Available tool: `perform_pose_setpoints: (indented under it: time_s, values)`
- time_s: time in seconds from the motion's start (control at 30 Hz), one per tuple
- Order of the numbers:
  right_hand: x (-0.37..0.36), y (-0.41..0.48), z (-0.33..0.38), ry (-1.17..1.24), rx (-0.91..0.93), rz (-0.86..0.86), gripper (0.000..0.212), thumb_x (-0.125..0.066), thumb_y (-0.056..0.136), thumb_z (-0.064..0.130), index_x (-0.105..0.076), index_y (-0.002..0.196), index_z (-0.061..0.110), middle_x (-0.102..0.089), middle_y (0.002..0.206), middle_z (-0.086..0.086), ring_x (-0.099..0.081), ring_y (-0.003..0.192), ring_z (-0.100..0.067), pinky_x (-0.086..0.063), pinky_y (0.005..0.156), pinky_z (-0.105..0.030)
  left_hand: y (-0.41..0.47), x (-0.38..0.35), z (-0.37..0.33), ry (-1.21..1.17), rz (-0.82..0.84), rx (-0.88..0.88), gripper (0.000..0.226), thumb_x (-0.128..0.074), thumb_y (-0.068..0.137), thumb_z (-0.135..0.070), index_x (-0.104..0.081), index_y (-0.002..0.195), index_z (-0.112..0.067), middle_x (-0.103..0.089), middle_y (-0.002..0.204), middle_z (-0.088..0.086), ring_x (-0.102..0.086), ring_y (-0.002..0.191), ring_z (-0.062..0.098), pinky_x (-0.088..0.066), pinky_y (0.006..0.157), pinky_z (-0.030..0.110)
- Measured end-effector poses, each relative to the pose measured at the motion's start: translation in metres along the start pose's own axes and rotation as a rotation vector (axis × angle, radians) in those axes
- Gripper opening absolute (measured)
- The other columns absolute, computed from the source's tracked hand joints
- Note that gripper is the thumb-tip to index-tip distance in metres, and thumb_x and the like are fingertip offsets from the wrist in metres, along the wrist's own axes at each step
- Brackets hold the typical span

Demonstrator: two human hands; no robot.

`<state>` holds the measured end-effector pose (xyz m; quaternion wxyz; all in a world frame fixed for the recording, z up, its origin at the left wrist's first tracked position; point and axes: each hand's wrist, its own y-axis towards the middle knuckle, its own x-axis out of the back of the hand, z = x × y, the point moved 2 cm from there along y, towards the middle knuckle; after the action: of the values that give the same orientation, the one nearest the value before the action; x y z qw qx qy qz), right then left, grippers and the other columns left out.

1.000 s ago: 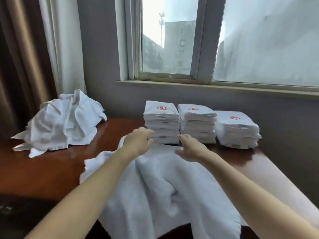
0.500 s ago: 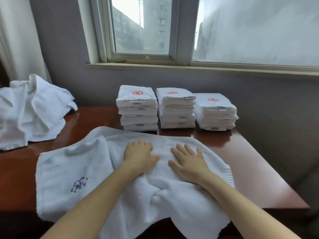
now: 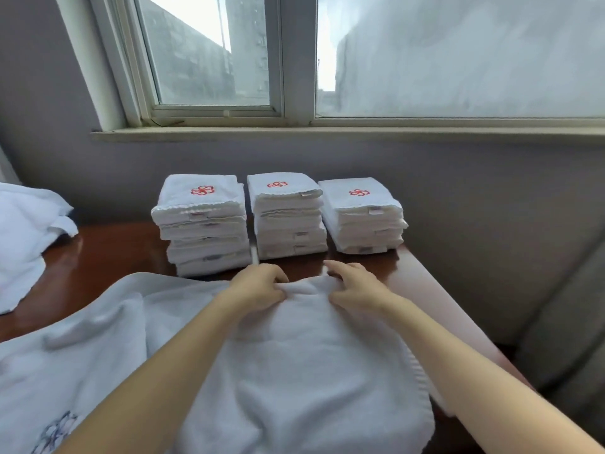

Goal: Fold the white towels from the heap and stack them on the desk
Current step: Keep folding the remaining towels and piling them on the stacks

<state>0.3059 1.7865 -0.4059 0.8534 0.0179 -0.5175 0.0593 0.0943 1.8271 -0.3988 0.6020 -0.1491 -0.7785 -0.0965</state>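
Observation:
A large white towel [image 3: 294,362] lies spread over the brown desk [image 3: 108,247] in front of me, with a blue emblem near its lower left corner. My left hand [image 3: 258,286] and my right hand [image 3: 357,286] both pinch the towel's far edge, fingers curled into the cloth, just short of the stacks. Three stacks of folded white towels with red emblems stand by the wall: left stack [image 3: 203,224], middle stack [image 3: 288,214], right stack [image 3: 363,214]. The heap of unfolded white towels [image 3: 26,237] sits at the far left, partly out of view.
A grey wall and a windowsill [image 3: 327,134] run behind the stacks. The desk's right edge [image 3: 458,316] drops off beside a grey upholstered seat [image 3: 563,322].
My hands slid forward from lying flat on the towel's middle to its far edge and curled onto it. The view moved closer and further right.

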Motion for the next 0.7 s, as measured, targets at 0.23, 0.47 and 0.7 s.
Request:
perform_pose_setpoints:
  time_s: [0.23,0.47,0.7]
  values:
    - [0.025,0.023,0.011,0.333,0.095,0.108,0.012,-0.069,0.065,0.015,-0.063,0.073,0.020,-0.052,0.064,0.012,-0.048,0.057,-0.005,-0.038,0.051,-0.020,0.010,0.005,0.002,-0.273,-0.266,-0.069,0.011,-0.056,0.094,-0.027,-0.052,0.087,-0.034,-0.062,0.099,-0.007,-0.059,0.096,0.021,-0.047,0.080,0.037]
    - [0.071,0.033,-0.003,0.014,-0.037,-0.345,0.018,-0.054,0.073,0.006,-0.061,0.080,0.021,-0.059,0.076,0.009,-0.057,0.074,-0.019,-0.036,0.053,-0.027,0.017,0.026,0.002,-0.244,-0.585,-0.095,0.003,-0.058,0.095,-0.020,-0.059,0.093,-0.021,-0.062,0.097,-0.001,-0.059,0.090,0.026,-0.046,0.073,0.039]
    - [0.104,0.047,0.002,-0.212,0.029,-0.710,0.027,-0.046,0.081,0.000,-0.061,0.097,0.016,-0.064,0.107,0.000,-0.056,0.099,-0.028,-0.045,0.073,-0.033,0.030,0.049,-0.011,-0.147,-0.691,-0.133,0.010,-0.065,0.092,-0.019,-0.066,0.098,-0.011,-0.062,0.096,0.009,-0.059,0.094,0.033,-0.043,0.076,0.041]
